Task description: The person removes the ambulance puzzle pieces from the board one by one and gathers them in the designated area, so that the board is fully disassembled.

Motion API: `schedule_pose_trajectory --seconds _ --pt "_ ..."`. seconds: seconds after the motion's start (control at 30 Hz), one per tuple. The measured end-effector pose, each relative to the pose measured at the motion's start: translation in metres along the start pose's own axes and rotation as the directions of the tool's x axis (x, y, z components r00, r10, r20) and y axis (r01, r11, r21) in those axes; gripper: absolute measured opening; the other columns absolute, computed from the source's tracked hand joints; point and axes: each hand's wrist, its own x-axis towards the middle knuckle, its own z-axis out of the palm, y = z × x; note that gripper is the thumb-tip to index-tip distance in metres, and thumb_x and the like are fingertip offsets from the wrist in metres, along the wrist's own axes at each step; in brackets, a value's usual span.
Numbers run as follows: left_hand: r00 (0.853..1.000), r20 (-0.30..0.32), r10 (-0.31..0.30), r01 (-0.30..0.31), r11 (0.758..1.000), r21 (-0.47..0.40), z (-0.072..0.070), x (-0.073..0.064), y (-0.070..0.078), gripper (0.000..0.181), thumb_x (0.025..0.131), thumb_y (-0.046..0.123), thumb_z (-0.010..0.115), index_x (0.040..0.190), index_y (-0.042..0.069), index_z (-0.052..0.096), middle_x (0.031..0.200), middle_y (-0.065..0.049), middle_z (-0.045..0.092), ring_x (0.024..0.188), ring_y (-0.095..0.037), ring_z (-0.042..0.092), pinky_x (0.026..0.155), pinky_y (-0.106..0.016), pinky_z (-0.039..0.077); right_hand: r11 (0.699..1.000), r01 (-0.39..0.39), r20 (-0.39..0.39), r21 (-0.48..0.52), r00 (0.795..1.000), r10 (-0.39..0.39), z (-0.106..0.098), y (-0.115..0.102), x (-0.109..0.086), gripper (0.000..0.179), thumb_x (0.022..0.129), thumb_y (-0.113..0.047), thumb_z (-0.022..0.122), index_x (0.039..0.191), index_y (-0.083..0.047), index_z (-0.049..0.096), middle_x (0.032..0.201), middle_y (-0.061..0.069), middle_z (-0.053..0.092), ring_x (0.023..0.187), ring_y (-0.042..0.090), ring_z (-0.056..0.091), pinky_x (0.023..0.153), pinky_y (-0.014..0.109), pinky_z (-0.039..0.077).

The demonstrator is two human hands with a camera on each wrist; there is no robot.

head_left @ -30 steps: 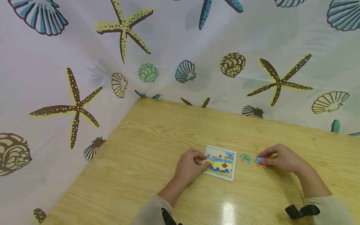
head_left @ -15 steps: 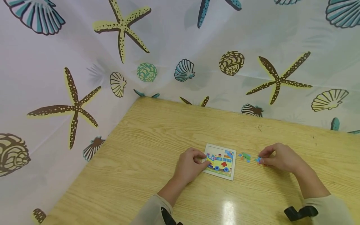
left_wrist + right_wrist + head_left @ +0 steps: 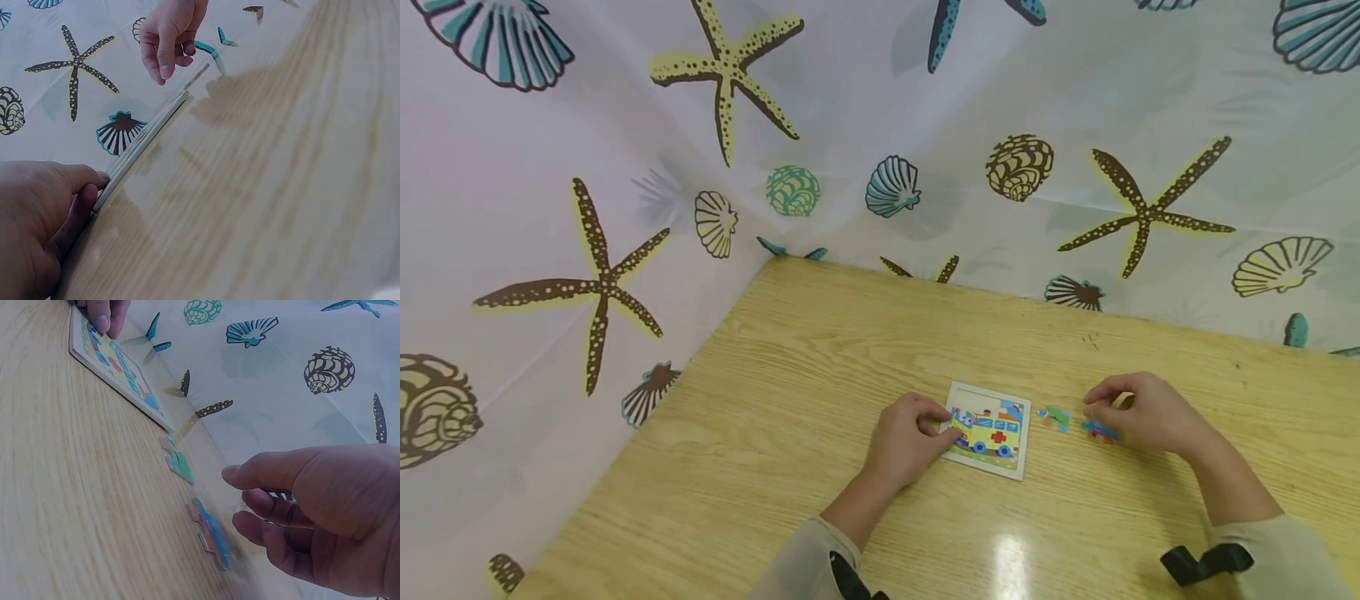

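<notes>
My left hand (image 3: pixel 906 442) pinches the left edge of a small square jigsaw board (image 3: pixel 1026 442), which lies flat and shows a yellow ambulance with a red cross. In the left wrist view the thumb lies on the board's rim. A green-and-blue puzzle piece (image 3: pixel 1056 418) lies just right of the board. Farther right is a second, blue-and-orange puzzle piece (image 3: pixel 212 534), flat on the table. Close above this second piece hovers my right hand (image 3: pixel 1142 412). Its thumb and fingers (image 3: pixel 253 528) are loosely bent and apart, with nothing between them.
A wood-grain table (image 3: pixel 820 358) carries the board and pieces. White cloth (image 3: pixel 835 92) printed with starfish and shells borders it at the back and left. Black straps (image 3: pixel 1206 565) sit on both sleeves.
The right hand was pinching the blue-and-orange puzzle piece; it has let go and lifted slightly, leaving the piece on the table. The left hand and board stay in place.
</notes>
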Motion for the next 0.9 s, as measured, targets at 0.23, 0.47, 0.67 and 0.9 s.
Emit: schedule_pose_trajectory --seconds 0.23,0.47,0.67,0.9 --pt "1.0 0.009 0.007 -0.007 1.0 -0.006 0.001 0.0 0.0 0.018 0.081 0.024 0.084 0.092 0.012 0.077 0.097 0.001 0.064 0.072 -0.005 0.056 0.063 -0.021 0.048 0.996 0.051 0.06 0.068 0.997 -0.055 0.004 -0.006 0.009 0.02 0.095 -0.019 0.069 0.107 -0.004 0.072 0.092 0.007 0.065 0.07 0.014 0.062 0.058 0.026 0.05" --pt "1.0 0.003 0.0 0.0 1.0 0.004 -0.001 0.0 0.001 0.018 0.081 0.024 0.084 0.093 0.012 0.077 0.096 0.001 0.064 0.072 -0.006 0.056 0.063 -0.022 0.048 0.991 0.094 0.142 0.095 0.984 -0.107 0.01 -0.015 0.022 0.022 0.094 -0.018 0.07 0.112 -0.005 0.072 0.098 0.008 0.066 0.068 0.012 0.059 0.057 0.026 0.048" --pt "1.0 0.01 -0.007 0.007 1.0 0.005 -0.003 0.0 0.001 0.018 0.082 0.025 0.084 0.093 0.013 0.077 0.095 0.002 0.063 0.073 -0.006 0.056 0.064 -0.022 0.048 0.992 0.073 0.191 0.102 0.977 -0.091 0.019 -0.028 0.031 0.023 0.093 -0.02 0.072 0.113 -0.008 0.072 0.097 0.007 0.067 0.057 0.009 0.05 0.048 0.025 0.042" --pt "1.0 0.006 -0.01 0.01 1.0 0.006 -0.001 0.0 0.001 0.017 0.081 0.025 0.084 0.092 0.014 0.076 0.093 0.003 0.062 0.072 -0.007 0.055 0.064 -0.022 0.048 0.992 0.114 0.178 0.052 0.976 -0.121 0.029 -0.034 0.041 0.019 0.092 -0.018 0.072 0.109 -0.01 0.073 0.097 0.004 0.07 0.062 0.012 0.054 0.051 0.025 0.044"
